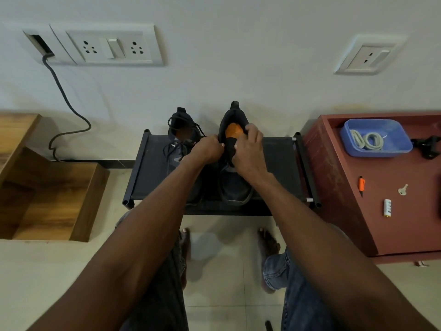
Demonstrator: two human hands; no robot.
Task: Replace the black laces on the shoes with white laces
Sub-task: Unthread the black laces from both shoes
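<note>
Bare floor tiles (214,259) lie open before the black bench (274,158). On it, left hand (207,149) and right hand (248,149) pinch the right shoe (235,187) at its collar (left shoe (181,144) just beside, black-laced). White laces (368,140) sit coiled in a blue tray (396,133), well apart.

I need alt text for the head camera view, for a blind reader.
Both hands, left hand and right hand, grip the right shoe on a black rack, beside the left shoe with black laces. White laces lie in a blue tray.
</note>
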